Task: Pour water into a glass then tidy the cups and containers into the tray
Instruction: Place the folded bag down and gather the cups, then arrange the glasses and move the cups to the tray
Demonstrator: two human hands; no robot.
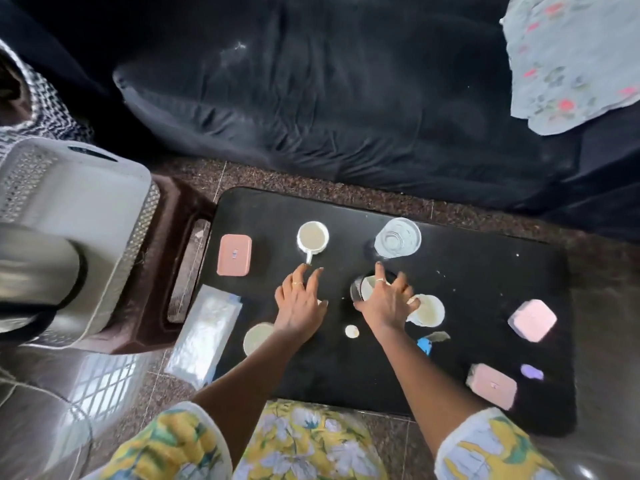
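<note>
On the black table a clear glass with water in it stands at the back. A white mug stands to its left, handle toward me. My left hand hovers open just below the mug's handle, fingers spread. My right hand reaches over a dark-rimmed cup and partly covers it, fingers apart. A pale cup lies just right of that hand. The grey perforated tray sits on a brown stool at the left.
Pink containers lie at the left, right and front right. A round lid, a small disc, a blue scrap and a plastic packet lie near me. A metal kettle sits in the tray. A dark sofa stands behind.
</note>
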